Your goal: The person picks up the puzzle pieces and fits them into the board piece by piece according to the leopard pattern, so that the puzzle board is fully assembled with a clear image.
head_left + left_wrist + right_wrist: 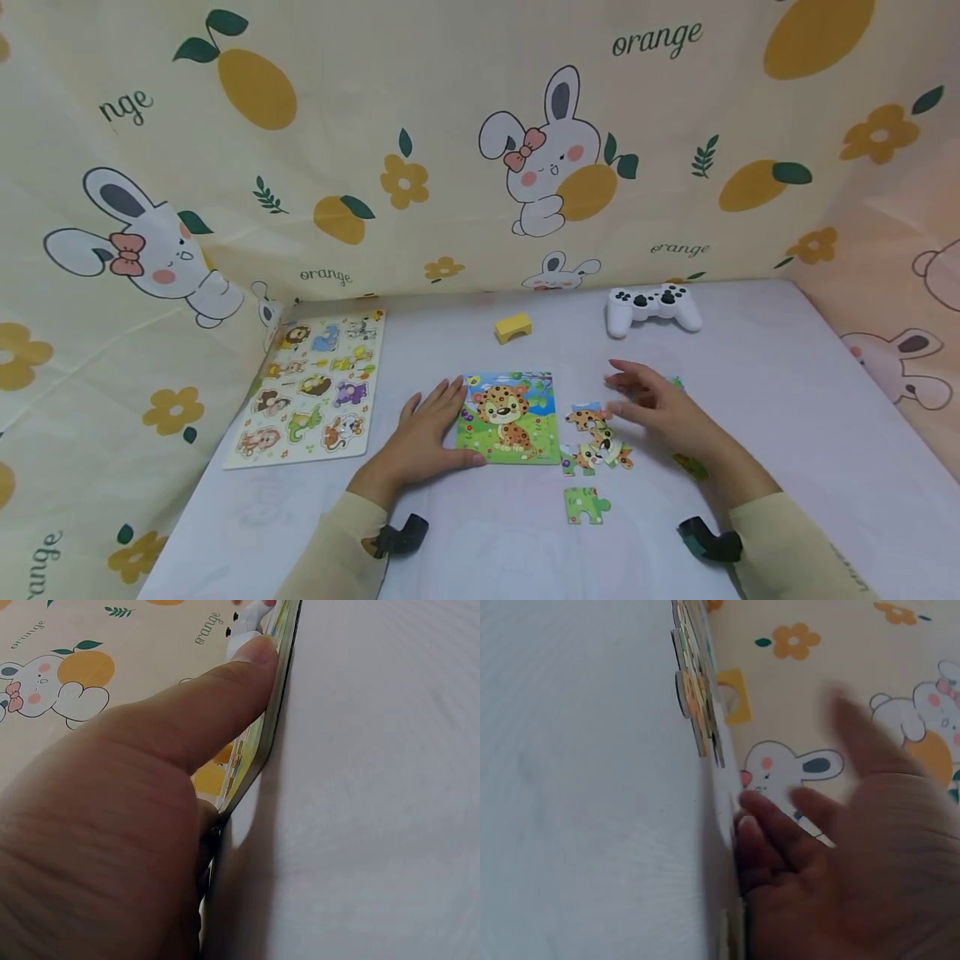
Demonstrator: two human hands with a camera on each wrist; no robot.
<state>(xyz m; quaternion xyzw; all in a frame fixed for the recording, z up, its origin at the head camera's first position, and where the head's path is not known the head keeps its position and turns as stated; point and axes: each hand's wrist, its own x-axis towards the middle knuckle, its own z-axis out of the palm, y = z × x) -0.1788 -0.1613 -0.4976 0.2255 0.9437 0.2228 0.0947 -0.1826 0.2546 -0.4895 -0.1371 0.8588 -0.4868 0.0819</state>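
Tabletop (480,542): white, carrying every item below.
Animal picture board (315,450): flat, on my left, apart from the work.
Left hand (423,433): fingers extended, not grasping; fingertips and thumb at the leopard board's left side. Light pressure here should prevent sliding.
Right hand (663,408): released, fingers loosely bent, no piece visible in it; just right of the loose pieces. I should pinch one piece at a time by its edges.
Leopard board (517,454): flat, between my hands.
Game controller (654,308): white, far side.
Spotted puzzle pieces (587,419): bunched just right of the leopard board; best spread before picking.
Green puzzle piece (582,504): nearer me, tab pointing right.
Yellow arched block (513,327): beyond the leopard board.
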